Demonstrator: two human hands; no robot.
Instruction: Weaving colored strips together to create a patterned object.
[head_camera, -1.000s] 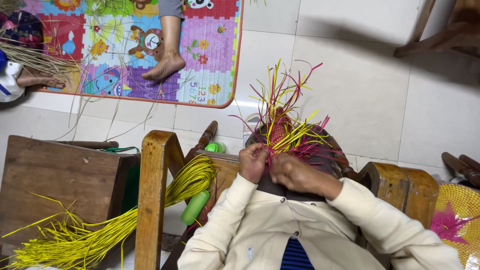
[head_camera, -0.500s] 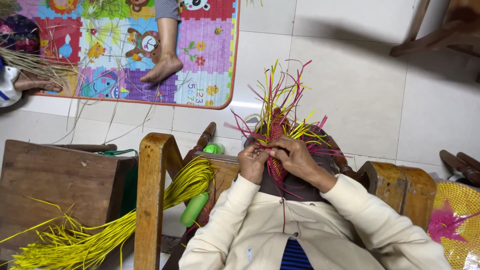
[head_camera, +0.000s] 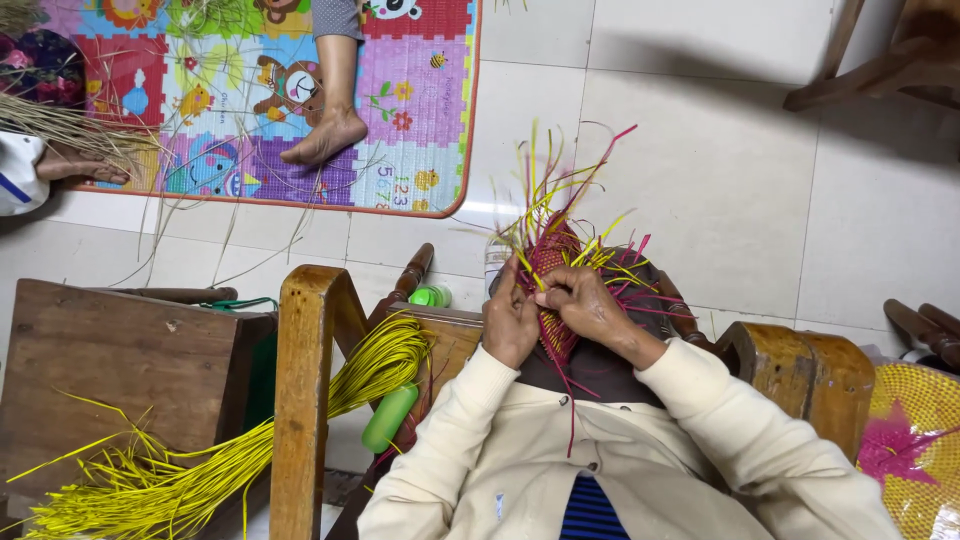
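Head view, white tiled floor, play mat, left hand and right hand, each grip pinching woven strips

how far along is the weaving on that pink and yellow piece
Done: a short woven section of the pink and yellow piece sits between the hands. In hand: left hand and right hand pinch strands at its top. Left: many loose strand ends stick up unwoven, and a big bundle of yellow strands lies unused.
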